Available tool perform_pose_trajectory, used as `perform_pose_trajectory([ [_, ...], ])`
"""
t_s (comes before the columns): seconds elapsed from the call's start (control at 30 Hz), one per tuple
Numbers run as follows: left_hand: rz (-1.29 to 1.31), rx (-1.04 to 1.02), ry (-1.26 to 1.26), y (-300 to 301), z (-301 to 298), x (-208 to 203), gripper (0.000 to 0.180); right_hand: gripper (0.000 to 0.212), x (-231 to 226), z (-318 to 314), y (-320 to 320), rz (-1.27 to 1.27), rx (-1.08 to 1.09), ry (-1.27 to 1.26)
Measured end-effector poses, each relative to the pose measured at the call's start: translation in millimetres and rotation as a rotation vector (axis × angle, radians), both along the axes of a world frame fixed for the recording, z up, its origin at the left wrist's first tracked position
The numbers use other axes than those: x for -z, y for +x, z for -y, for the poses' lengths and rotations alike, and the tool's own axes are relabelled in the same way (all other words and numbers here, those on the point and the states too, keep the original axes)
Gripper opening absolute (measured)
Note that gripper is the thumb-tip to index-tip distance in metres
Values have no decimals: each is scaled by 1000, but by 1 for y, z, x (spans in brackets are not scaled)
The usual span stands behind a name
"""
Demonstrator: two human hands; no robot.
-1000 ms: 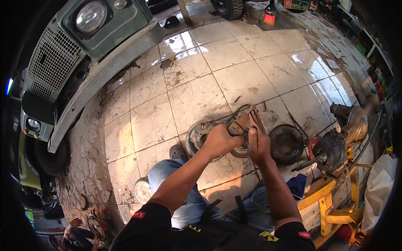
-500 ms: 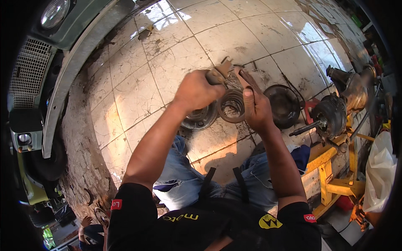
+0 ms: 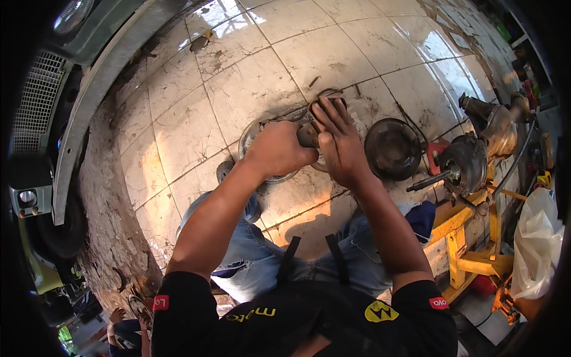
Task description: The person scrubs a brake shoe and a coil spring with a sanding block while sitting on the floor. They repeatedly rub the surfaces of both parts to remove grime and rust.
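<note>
My left hand (image 3: 278,152) is closed round a small dark brown piece with spots (image 3: 308,135); its kind I cannot make out. Right beside it, my right hand (image 3: 340,140) lies with its fingers stretched out, touching or just over the piece's far end. Under both hands is a round metal part (image 3: 248,135), mostly covered. A dark rounded edge (image 3: 329,92) shows beyond my right fingertips. To the right of that hand a black round dish-shaped part (image 3: 392,149) rests on the tiled floor.
At the right a greasy axle housing with a drum (image 3: 467,163) sits by a yellow metal stand (image 3: 461,262). A white plastic bag (image 3: 537,244) hangs close to it. A vehicle's bumper (image 3: 98,95) curves along the left. Another person's hand (image 3: 117,315) shows at lower left.
My left hand has moved down a little with its piece. The right hand has shifted left, its fingers now over the piece's end. The brown rings seen between my hands are now mostly hidden.
</note>
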State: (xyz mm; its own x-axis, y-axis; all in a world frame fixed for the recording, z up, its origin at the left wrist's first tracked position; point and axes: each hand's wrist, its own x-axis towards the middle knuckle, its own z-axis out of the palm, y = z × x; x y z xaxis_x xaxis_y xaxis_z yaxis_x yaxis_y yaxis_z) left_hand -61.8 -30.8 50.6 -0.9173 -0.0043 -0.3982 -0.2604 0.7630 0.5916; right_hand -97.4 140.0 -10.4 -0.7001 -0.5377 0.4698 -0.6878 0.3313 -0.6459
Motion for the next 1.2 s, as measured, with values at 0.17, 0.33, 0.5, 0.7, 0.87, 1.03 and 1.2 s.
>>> perform_pose_trajectory([
  [0.17, -28, 5, -61, 9, 14, -8, 43, 47, -2, -2, 17, 59, -80, 57],
  [0.33, -29, -22, 21, 13, -2, -18, 42, 46, -5, -4, 11, 21, -43, 41],
  [0.5, -83, 13, -53, 12, 7, -15, 43, 46, -5, -8, 13, 32, -87, 94],
  [0.7, -40, 26, -34, 11, 1, -15, 43, 46, -7, -10, 14, 13, -37, 113],
  [0.87, 34, 68, 11, 12, 0, -14, 42, 47, -3, -10, 15, 17, -20, 164],
  [1.03, -7, 24, 18, 14, -2, -10, 42, 49, -3, -17, 20, 38, -31, 216],
  [1.2, -54, 48, 29, 6, 3, -11, 41, 52, -7, -13, 13, 41, -45, 193],
])
